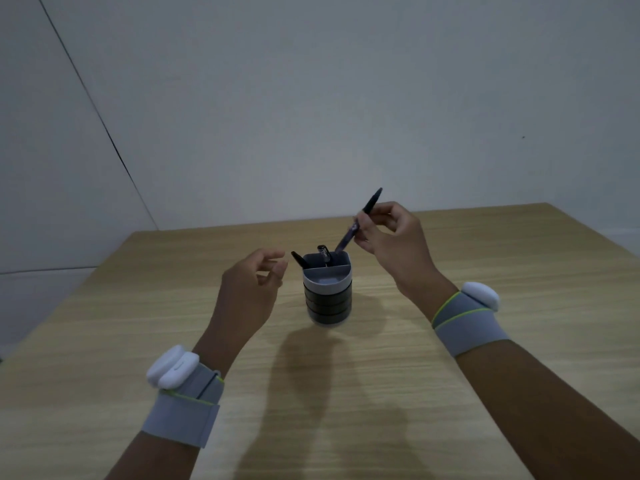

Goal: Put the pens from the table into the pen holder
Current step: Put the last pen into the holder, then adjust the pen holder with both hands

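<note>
A round pen holder [328, 299], grey on top with black bands, stands upright in the middle of the wooden table [485, 375]. Two dark pens [324, 253] stick out of its back compartments. My right hand [394, 244] pinches a third dark pen [360, 223] near its upper end, tilted, with the lower tip at the holder's back right rim. My left hand [251, 289] hovers just left of the holder, fingers loosely curled and apart, holding nothing.
Both wrists wear grey bands with white sensor pods [173, 367]. A pale wall [311, 98] rises right behind the table's far edge. The table's left edge runs diagonally beside a light floor strip [41, 289].
</note>
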Action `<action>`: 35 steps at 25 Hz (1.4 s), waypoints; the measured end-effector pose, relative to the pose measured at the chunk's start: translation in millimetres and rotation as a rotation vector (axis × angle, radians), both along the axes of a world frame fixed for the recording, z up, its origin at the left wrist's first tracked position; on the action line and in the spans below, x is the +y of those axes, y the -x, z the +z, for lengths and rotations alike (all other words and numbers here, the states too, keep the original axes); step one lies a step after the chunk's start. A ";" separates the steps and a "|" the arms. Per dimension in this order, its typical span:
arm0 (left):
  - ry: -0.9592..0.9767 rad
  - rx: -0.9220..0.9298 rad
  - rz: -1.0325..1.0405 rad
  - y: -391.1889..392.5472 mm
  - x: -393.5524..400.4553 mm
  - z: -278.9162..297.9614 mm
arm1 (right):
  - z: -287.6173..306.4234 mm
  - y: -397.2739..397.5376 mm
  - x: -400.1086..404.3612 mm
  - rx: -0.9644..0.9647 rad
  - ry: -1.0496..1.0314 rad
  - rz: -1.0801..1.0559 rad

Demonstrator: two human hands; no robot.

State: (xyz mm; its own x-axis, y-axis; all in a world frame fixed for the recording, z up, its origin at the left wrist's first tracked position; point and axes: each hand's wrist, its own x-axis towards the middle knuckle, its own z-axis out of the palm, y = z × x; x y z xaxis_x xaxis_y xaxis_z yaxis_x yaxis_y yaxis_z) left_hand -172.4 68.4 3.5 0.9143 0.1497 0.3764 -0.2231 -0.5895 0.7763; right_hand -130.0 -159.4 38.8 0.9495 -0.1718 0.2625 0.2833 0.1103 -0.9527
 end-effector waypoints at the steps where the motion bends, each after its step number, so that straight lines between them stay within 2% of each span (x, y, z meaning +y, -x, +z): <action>1: 0.008 0.006 0.000 0.2 -1.1 -2.4 | -3.1 -1.9 2.7 -0.011 0.060 -0.009; 3: 0.031 0.029 0.003 -0.7 -3.1 -7.1 | -10.7 -4.9 6.3 -0.036 0.199 -0.034; 6: 0.117 0.118 0.001 -3.7 -7.3 -14.8 | -22.4 -6.2 9.7 -0.033 0.270 -0.061; 9: 0.226 0.206 -0.011 -4.9 -12.2 -21.3 | -33.8 -7.3 11.0 -0.003 0.260 -0.091; 15: 0.290 0.224 -0.086 -1.4 -20.0 -28.9 | -48.1 -5.1 9.6 0.138 0.221 -0.108; 22: 0.467 0.265 -0.162 1.2 -35.5 -28.3 | -50.0 2.7 11.2 0.259 0.110 0.034; 26: 0.470 0.228 -0.227 6.7 -44.9 -26.8 | -55.9 14.6 9.6 0.325 0.088 0.081; 29: 0.483 0.236 -0.194 6.0 -48.4 -31.0 | -62.0 21.5 9.9 0.358 0.072 0.106; 35: 0.389 0.204 -0.217 8.4 -53.7 -32.8 | -66.4 30.3 13.2 0.329 0.064 0.113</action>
State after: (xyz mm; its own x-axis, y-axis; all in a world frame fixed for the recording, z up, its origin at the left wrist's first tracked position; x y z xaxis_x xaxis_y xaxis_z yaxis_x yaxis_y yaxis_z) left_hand -180.8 14.6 -29.3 0.9893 0.0411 0.1402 -0.1291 -0.2037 0.9705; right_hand -160.2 -146.3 -27.7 0.9971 -0.0538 -0.0542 -0.0509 0.0604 -0.9969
